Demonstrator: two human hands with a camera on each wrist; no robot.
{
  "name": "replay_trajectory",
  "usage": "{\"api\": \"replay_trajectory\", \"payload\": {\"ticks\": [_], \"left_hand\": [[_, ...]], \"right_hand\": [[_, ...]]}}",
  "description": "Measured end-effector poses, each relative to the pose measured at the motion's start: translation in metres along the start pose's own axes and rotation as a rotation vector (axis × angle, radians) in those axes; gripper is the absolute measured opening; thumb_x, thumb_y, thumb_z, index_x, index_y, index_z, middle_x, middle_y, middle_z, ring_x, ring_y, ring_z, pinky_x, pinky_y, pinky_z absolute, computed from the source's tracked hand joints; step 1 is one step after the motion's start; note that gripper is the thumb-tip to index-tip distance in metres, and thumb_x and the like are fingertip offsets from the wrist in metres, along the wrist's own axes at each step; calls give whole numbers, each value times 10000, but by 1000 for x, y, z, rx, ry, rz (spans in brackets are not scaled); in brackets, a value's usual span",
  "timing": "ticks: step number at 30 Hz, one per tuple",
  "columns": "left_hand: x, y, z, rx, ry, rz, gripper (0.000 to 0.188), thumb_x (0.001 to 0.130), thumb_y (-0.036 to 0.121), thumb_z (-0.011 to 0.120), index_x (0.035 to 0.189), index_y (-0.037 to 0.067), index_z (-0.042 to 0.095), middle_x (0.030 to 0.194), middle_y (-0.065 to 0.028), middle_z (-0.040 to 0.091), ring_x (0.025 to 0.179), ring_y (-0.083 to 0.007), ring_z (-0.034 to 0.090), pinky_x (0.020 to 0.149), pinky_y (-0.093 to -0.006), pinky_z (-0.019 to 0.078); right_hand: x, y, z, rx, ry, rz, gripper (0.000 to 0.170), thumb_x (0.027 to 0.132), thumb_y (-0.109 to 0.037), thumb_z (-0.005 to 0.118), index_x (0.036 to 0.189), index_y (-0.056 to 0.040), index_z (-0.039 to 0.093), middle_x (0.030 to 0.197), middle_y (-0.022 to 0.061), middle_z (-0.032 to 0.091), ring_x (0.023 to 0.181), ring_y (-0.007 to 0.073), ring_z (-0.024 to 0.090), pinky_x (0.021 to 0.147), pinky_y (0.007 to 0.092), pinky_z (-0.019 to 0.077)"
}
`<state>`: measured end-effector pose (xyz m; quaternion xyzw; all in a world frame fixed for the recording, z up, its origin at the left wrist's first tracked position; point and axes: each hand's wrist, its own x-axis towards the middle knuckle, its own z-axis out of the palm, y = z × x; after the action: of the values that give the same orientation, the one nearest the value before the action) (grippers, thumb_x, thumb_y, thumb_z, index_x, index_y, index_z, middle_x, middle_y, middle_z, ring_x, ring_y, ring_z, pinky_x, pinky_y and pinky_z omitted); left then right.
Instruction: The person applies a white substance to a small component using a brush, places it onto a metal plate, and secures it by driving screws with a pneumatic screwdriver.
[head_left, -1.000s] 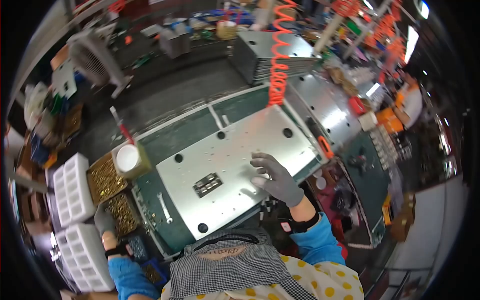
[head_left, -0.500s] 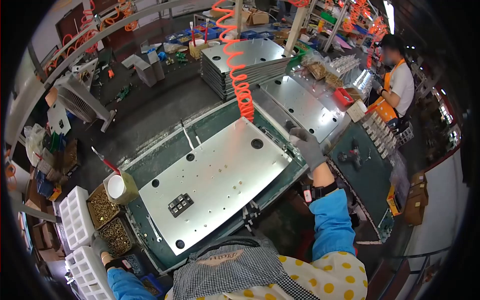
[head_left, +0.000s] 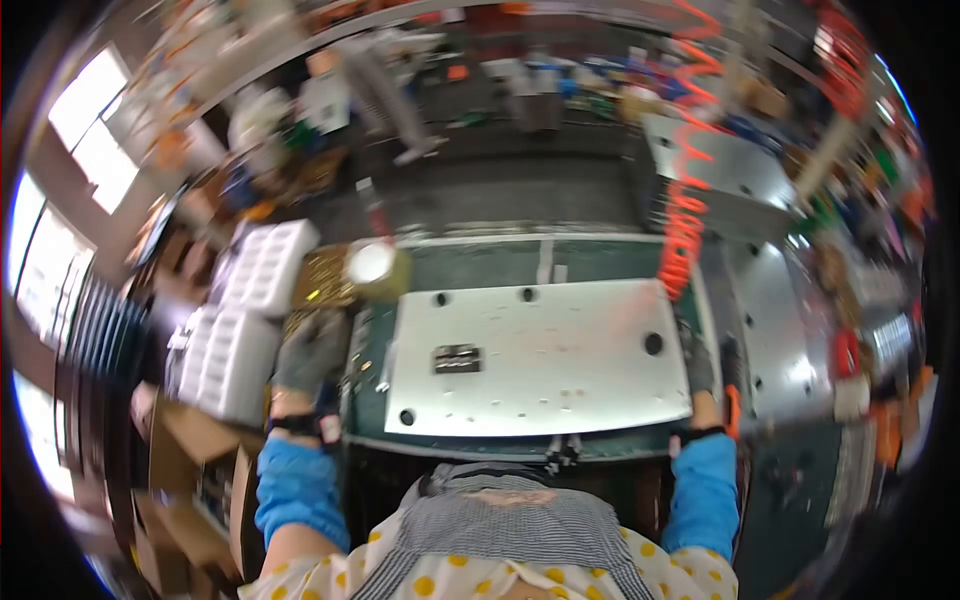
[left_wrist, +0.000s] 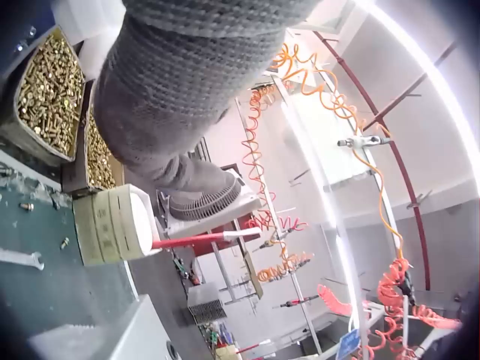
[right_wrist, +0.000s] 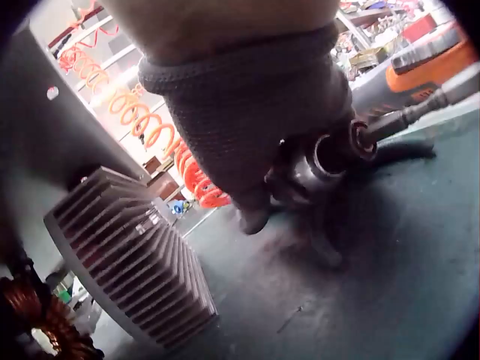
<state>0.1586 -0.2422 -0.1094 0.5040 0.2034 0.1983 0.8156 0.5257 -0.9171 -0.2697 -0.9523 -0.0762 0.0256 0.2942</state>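
Note:
My gloved left hand (head_left: 312,355) is over the front bin of brass screws, overlapping it in the head view. The left wrist view shows the grey-gloved left hand above two bins of screws (left_wrist: 52,97); its fingertips are hidden, so I cannot tell whether they hold anything. At the right end of a flat metal panel (head_left: 560,340), my gloved right hand (right_wrist: 262,127) grips an air screwdriver (right_wrist: 319,165) with a long bit pointing away. The panel carries a small black terminal block (head_left: 457,359) and several loose small screws.
A finned heat sink (right_wrist: 135,255) and copper coil (right_wrist: 37,330) stand beside the right hand. An orange-and-black tool (right_wrist: 424,71) lies beyond it. An orange coiled hose (head_left: 690,200) hangs over the bench. White foam trays (head_left: 230,360) and a tub (head_left: 385,272) stand left.
The right hand went out from above the panel to its right end and now grips the air screwdriver. The head view has swung left; the left hand stays by the screw bins.

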Motion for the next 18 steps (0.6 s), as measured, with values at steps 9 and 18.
{"api": "replay_trajectory", "payload": {"ticks": [9, 18], "left_hand": [[-28, 29, 110, -724, -191, -237, 458, 1004, 292, 516, 1257, -86, 464, 1203, -207, 574, 1113, -319, 579, 1000, -414, 494], [-12, 20, 122, -94, -299, -343, 397, 956, 101, 586, 1313, -29, 471, 1026, -81, 617, 868, -116, 611, 698, -206, 515]], "right_hand": [[-22, -81, -114, 573, 162, 127, 608, 798, -77, 621, 1388, -57, 475, 1063, 63, 599, 732, 100, 548, 609, 234, 470], [-100, -261, -228, 1562, 39, -710, 740, 786, -338, 746, 1338, 11, 398, 1018, 59, 399, 889, 180, 413, 761, 316, 390]]}}
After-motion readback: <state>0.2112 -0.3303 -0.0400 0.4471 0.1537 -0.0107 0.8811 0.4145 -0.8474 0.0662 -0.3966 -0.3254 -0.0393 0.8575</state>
